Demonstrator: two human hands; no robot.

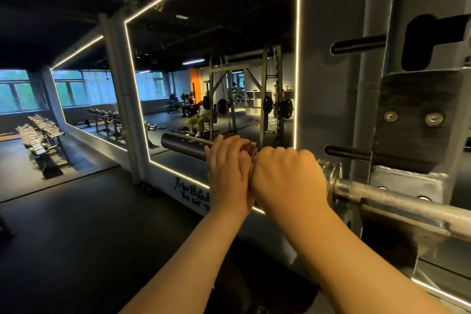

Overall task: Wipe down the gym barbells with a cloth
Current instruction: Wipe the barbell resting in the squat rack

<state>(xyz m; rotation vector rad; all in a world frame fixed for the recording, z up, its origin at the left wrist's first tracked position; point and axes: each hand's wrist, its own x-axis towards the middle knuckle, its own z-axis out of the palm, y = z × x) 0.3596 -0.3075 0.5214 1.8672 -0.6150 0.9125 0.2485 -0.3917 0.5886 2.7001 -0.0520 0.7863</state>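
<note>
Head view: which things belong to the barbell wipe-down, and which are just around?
Job:
barbell, gripped by the right hand
cloth, held against it by the left hand

Just around:
rack upright
mirror
dumbbell rack
storage peg

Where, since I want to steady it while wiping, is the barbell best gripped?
Take the knurled shaft just inside the collar, overhand from above. It lies level on the rack, its knurling aids the grip, and the left hand and right hand cover the smooth sleeve.
</note>
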